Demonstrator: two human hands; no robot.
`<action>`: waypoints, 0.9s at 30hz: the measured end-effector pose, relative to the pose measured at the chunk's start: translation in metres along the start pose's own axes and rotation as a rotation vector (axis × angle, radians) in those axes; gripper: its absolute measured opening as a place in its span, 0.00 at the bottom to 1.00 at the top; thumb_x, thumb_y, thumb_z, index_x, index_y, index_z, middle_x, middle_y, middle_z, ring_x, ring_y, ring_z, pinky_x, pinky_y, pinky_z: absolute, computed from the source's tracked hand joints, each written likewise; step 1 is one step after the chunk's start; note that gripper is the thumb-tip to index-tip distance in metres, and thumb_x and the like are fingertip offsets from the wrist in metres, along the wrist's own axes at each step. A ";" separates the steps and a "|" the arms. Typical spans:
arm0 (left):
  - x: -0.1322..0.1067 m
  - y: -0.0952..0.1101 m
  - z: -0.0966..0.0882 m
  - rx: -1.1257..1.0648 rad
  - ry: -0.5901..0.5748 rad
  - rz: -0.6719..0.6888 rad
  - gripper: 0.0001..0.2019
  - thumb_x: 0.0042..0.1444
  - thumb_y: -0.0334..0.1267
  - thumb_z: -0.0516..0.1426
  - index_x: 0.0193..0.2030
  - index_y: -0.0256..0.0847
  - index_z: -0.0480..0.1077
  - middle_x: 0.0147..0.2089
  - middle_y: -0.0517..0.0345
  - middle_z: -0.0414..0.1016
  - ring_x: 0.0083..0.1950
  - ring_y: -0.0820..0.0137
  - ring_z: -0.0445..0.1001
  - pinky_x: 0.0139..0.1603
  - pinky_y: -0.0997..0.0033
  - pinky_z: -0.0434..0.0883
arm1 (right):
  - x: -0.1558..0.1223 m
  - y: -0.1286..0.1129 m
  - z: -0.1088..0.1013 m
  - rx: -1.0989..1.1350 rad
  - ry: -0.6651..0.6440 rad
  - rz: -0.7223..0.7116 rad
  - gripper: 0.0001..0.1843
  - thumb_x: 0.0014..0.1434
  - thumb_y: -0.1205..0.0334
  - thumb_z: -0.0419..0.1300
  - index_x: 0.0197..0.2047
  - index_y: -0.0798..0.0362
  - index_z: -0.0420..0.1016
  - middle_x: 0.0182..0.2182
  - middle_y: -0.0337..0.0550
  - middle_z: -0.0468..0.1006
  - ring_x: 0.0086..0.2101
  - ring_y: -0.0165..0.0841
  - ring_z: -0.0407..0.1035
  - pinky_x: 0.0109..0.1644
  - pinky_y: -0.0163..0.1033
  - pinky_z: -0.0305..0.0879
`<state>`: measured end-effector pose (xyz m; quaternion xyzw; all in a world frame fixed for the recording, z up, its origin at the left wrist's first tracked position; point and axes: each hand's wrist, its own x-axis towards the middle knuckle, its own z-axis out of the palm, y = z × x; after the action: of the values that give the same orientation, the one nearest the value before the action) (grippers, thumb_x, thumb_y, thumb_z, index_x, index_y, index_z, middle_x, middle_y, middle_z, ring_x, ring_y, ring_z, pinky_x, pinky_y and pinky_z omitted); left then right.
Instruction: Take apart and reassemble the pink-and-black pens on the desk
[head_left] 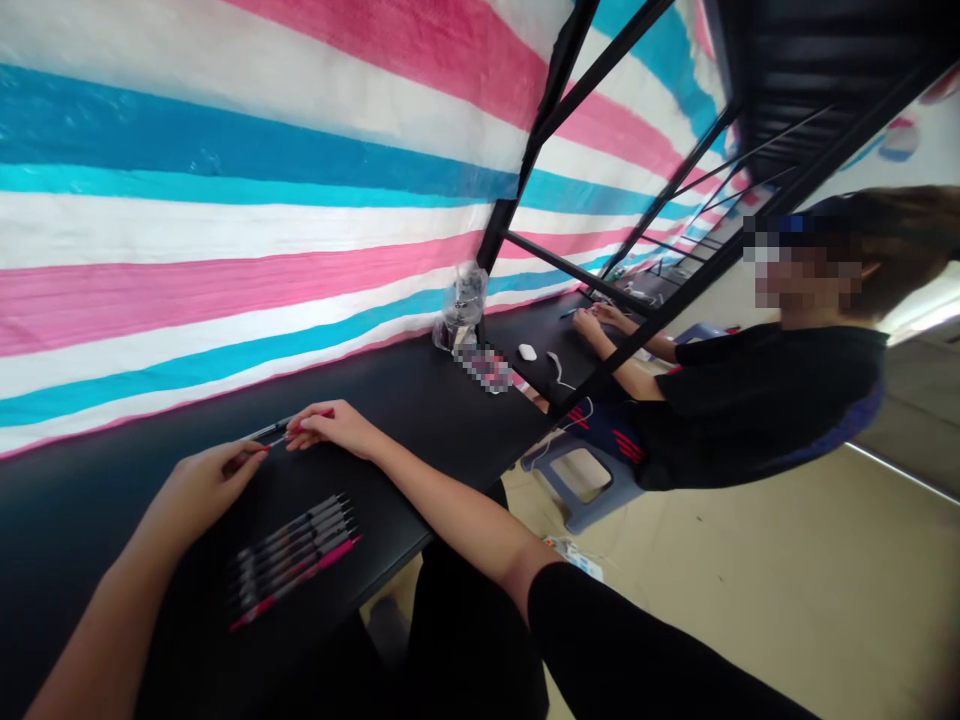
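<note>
1. Through the head camera I have both hands over the black table (pixel 405 410), close together, fingertips facing each other.
2. My left hand (pixel 191 490) is grasping a red part (pixel 259 449), pinched between thumb and fingers, its end poking out toward the other hand.
3. My right hand (pixel 343 428) is curled, grasping a red piece (pixel 325 413) that shows along the top of the fingers.
4. In the narrow gap between the fingertips I see a thin, pale sliver (pixel 278 441); at this blur I cannot tell which of the two held parts it belongs to, or whether they touch.
5. Just beyond the fingertips, on the wall side, a loose pen (pixel 264 432) lies on the table, partly hidden by the right hand.
6. On my near side of the hands, between the two forearms, a row of pens (pixel 300 550) lies side by side near the table edge, apart from both hands. Most look grey and black; the nearest is pinkish red.
7. Well off to the right, by the frame (pixel 491 235), stands a bagged item (pixel 465 300), with a white case (pixel 527 352) farther along.
8. Past the frame, a person in a black shirt (pixel 772 400) has both hands together over the table.
</note>
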<state>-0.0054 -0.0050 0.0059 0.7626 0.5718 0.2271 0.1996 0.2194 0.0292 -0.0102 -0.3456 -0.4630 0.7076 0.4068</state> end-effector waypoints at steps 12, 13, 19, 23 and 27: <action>-0.011 0.005 0.000 -0.050 0.015 0.080 0.17 0.61 0.50 0.55 0.41 0.43 0.81 0.32 0.54 0.81 0.30 0.65 0.74 0.36 0.69 0.66 | -0.008 0.008 -0.002 -0.075 0.037 -0.058 0.09 0.56 0.60 0.67 0.38 0.56 0.81 0.34 0.46 0.85 0.34 0.32 0.81 0.43 0.37 0.75; -0.012 0.004 0.000 -0.052 0.004 0.085 0.16 0.63 0.49 0.55 0.41 0.42 0.81 0.32 0.54 0.80 0.30 0.65 0.74 0.36 0.69 0.66 | -0.008 0.010 -0.002 -0.081 0.014 -0.054 0.10 0.55 0.59 0.67 0.38 0.57 0.81 0.34 0.47 0.85 0.35 0.33 0.81 0.44 0.38 0.75; -0.016 0.003 0.000 -0.086 -0.010 0.074 0.13 0.64 0.45 0.56 0.40 0.42 0.81 0.31 0.55 0.79 0.29 0.67 0.71 0.34 0.69 0.64 | -0.010 0.012 -0.003 -0.096 0.038 -0.082 0.12 0.53 0.57 0.67 0.37 0.57 0.82 0.35 0.48 0.85 0.35 0.35 0.81 0.42 0.38 0.75; -0.017 0.005 0.000 -0.094 -0.016 0.087 0.12 0.63 0.43 0.56 0.41 0.42 0.81 0.31 0.55 0.79 0.30 0.67 0.72 0.34 0.69 0.63 | -0.012 0.011 -0.003 -0.100 0.043 -0.091 0.13 0.54 0.56 0.67 0.37 0.56 0.82 0.36 0.48 0.85 0.36 0.35 0.81 0.44 0.39 0.75; -0.017 0.005 0.002 -0.099 -0.018 0.085 0.11 0.62 0.42 0.57 0.40 0.42 0.81 0.31 0.55 0.79 0.30 0.68 0.72 0.34 0.69 0.63 | -0.013 0.014 0.000 -0.127 0.008 -0.063 0.13 0.53 0.55 0.68 0.37 0.56 0.82 0.36 0.48 0.85 0.37 0.37 0.82 0.44 0.39 0.75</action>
<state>-0.0049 -0.0232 0.0048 0.7774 0.5251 0.2567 0.2325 0.2212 0.0140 -0.0213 -0.3589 -0.5159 0.6622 0.4081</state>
